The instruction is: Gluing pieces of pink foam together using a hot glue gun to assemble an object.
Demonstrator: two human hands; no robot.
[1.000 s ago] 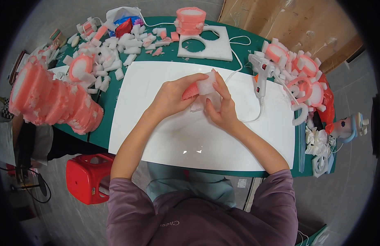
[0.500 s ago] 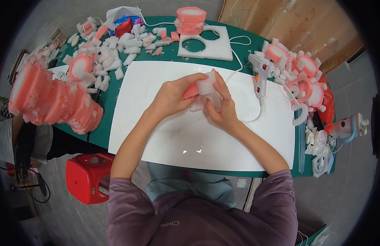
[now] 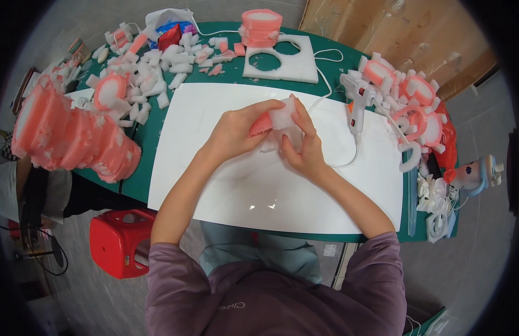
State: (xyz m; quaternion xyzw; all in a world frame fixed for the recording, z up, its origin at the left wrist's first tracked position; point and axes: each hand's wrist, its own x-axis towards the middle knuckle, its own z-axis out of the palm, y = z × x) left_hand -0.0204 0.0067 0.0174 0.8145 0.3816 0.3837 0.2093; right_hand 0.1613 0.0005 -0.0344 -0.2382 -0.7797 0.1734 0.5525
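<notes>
Nearest, off the near left corner of the white sheet (image 3: 259,196), a red stool (image 3: 109,246) stands on the floor, beside the green table (image 3: 140,185). The sheet's near edge, toward the person, is bare, which seems to leave the forearms room to reach in over it.

Above the sheet's far half, both hands are clamped on one pink-and-white foam piece (image 3: 282,116). The left hand (image 3: 234,131) wraps its pink end; the right hand (image 3: 305,148) presses its fingertips against the white end, its thumb set lower. Pinching from both sides probably keeps such light, soft foam from slipping or twisting (what pale thing shows just beneath, foam or reflection, I cannot tell).

Left of the sheet, a large pink foam stack (image 3: 74,134) leans on its side, likely put there to be out of the hands' way. Over the sheet's far right part lies a glue gun (image 3: 357,115), its handle toward the person, presumably for easy grasping with the right hand.

Beyond the sheet's far edge lie a white foam panel (image 3: 298,68) with round holes, a smaller pink stack (image 3: 260,31) and, farther left, loose foam scraps (image 3: 181,68).
</notes>
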